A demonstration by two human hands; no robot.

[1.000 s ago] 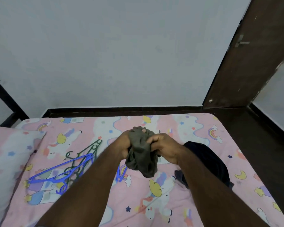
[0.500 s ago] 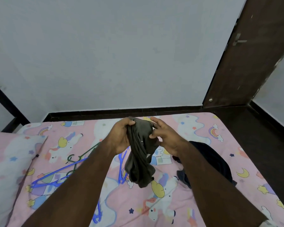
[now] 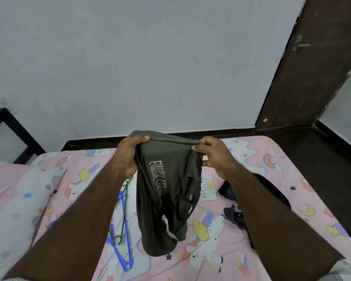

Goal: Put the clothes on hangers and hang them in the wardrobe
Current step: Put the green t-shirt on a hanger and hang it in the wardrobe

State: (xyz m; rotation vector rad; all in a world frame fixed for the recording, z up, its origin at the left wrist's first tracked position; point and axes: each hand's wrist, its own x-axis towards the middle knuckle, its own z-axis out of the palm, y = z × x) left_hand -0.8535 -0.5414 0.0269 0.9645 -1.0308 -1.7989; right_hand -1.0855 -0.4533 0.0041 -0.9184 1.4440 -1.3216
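**Shaking out the olive garment before it meets a hanger**

From the head view, both hands are up over the bed [image 3: 272,199], stretching the top edge of a dark olive garment [image 3: 164,191] between them. The left hand [image 3: 128,157] has its fingers curled tight over one corner; the right hand [image 3: 215,157] pinches the other corner between thumb and fingers. The cloth hangs down in folds, pale lettering showing, its lower end just reaching the sheet. A blue hanger [image 3: 122,246] and a green hanger [image 3: 123,211] lie crossed on the bed below the left forearm. A dark pile of clothes [image 3: 233,211] sits to the right. No wardrobe is in sight.

I'd say this is the opening-out step. Next, one hand needs to let go and fetch a hanger.
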